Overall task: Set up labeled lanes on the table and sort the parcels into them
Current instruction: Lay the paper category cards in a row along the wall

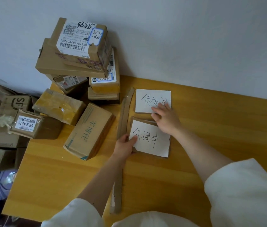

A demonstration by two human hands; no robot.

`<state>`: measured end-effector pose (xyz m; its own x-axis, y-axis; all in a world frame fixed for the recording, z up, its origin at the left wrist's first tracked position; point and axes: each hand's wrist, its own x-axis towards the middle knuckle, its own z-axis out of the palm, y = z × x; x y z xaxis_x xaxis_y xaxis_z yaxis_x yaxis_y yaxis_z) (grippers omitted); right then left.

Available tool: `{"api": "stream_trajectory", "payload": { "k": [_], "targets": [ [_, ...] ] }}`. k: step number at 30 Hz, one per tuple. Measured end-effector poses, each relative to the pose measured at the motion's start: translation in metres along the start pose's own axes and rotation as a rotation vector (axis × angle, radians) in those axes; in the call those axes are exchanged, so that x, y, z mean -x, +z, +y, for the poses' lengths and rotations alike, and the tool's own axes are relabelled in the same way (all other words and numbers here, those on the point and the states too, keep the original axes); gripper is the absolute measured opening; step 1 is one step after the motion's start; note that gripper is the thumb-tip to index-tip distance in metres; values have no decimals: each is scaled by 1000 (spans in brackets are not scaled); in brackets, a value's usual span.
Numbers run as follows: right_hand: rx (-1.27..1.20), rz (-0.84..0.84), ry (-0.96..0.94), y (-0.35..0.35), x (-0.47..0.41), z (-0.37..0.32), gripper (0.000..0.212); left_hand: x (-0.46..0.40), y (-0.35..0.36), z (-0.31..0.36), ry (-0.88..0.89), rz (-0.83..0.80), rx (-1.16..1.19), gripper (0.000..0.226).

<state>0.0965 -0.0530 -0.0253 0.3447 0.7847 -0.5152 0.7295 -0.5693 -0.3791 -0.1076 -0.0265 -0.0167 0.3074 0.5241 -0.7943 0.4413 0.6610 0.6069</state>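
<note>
Near label [150,139] is pinched by left hand [124,145]; right hand [165,118] rests flat, fingers straight, on far label [152,99] — either can be skewed off its cardboard backing [146,153] if nudged.

Yellow-orange wooden table [211,128], brown cardboard parcels [73,63], white label cards [152,99] (black handwriting), teal-printed box [90,130], white sleeves [247,190], grey-white wall [178,38]

Plain pale wall [178,38], wooden table [227,125]
</note>
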Motion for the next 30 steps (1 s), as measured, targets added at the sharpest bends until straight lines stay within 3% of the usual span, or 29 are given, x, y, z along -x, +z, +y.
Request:
{"api": "stream_trajectory", "payload": {
  "k": [7,21,26,30],
  "targets": [
    [51,-94,96,-1,-21,-24,56,-3,-2,1,2,-4,4,23],
    [33,-77,132,-17,-41,-31,57,-2,-6,9,-31,-10,59,24],
    [35,-95,126,-20,-42,-30,55,-1,-6,12,-38,-19,84,10],
    [-50,87,89,-24,-32,-30,49,2,-8,11,-34,-27,98,12]
  ]
}}
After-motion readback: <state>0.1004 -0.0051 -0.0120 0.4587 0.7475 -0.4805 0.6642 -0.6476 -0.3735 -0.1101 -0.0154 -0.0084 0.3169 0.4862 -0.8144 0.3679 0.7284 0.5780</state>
